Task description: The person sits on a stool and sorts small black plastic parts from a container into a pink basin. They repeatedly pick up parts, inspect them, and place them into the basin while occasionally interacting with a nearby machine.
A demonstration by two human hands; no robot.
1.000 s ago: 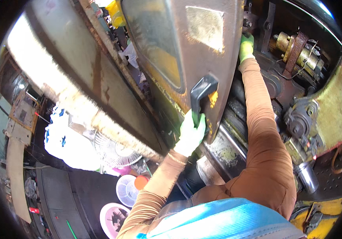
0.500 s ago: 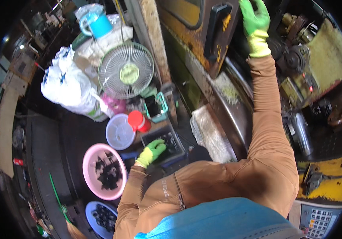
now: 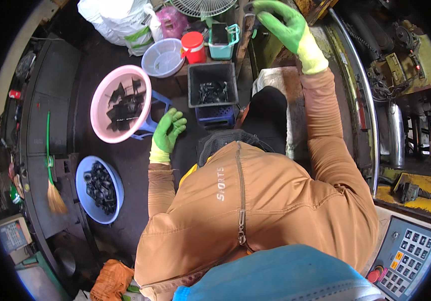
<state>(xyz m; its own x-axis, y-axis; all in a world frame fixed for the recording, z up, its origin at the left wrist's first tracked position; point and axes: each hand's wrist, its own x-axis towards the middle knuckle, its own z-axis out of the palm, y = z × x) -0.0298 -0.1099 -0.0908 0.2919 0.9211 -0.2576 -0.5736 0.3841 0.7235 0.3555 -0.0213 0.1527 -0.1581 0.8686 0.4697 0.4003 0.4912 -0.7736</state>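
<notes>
My left hand (image 3: 168, 131), in a green glove with a yellow cuff, hangs in the air with loosely curled fingers apart and nothing in it. It is nearest the pink basin (image 3: 96, 119), where dark flat angular pieces (image 3: 126, 106) lie, and a blue plastic stool (image 3: 151, 125). A black bin (image 3: 193, 90) with small black parts (image 3: 213, 93) inside stands ahead, between my hands. My right hand (image 3: 284, 29), gloved alike, is raised at the upper right. Its fingers stretch out to the left, apart, with nothing seen between them.
A blue basin (image 3: 118, 183) of black parts and a green-handled broom (image 3: 50, 170) are at left. Farther away are a lilac basket (image 3: 162, 59), red jug (image 3: 194, 47), teal basket (image 3: 224, 49) and fan (image 3: 203, 6). A metal rail (image 3: 371, 135) and keypad panel (image 3: 407, 256) line the right.
The view has shifted, bringing my torso and the near floor into sight. My left hand has come out of the black bin, empty. My right hand is no longer beside the rusty machine door.
</notes>
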